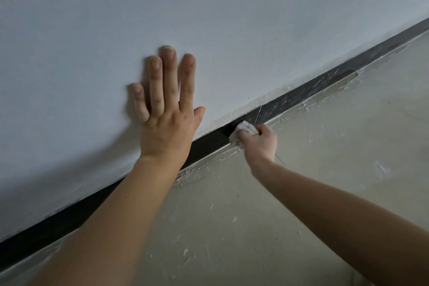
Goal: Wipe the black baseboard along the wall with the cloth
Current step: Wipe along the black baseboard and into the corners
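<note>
Wiping baseboard point(209, 144) with cloth point(243, 131)
Right hand point(258, 143) fisted on cloth against baseboard; left hand point(167, 104) spread flat on wall point(232, 18).

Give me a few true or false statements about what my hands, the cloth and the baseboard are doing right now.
1. The right hand holds the cloth against the baseboard. True.
2. The left hand grips a second cloth. False: it is empty, spread flat on the wall.
3. The baseboard to the right of the cloth shows whitish smears. True.
4. The cloth lies loose on the floor. False: the right hand clutches it.
</note>
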`<action>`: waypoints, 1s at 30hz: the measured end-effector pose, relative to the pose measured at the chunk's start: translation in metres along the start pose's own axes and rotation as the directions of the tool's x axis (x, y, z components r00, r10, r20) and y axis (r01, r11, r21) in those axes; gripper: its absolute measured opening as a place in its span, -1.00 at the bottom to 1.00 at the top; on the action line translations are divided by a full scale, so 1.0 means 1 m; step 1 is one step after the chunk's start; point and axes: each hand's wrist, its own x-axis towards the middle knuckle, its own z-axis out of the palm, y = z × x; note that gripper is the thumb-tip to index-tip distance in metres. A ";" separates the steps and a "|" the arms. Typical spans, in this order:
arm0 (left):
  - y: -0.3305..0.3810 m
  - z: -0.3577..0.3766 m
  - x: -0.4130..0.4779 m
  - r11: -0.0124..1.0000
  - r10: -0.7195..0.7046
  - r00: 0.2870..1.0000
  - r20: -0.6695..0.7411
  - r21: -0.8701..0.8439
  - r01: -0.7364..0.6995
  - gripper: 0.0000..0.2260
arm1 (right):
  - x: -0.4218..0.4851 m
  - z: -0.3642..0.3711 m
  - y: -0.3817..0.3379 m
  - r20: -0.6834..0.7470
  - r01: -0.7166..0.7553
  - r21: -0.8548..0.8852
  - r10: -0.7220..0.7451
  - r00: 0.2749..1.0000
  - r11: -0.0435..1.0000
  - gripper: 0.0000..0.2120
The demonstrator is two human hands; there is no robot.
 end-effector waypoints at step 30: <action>-0.003 -0.004 0.000 0.999 0.023 0.999 0.042 -0.022 -0.023 -0.09 | 0.016 -0.044 -0.010 -0.017 -0.070 -0.121 0.069 0.998 0.990 -0.87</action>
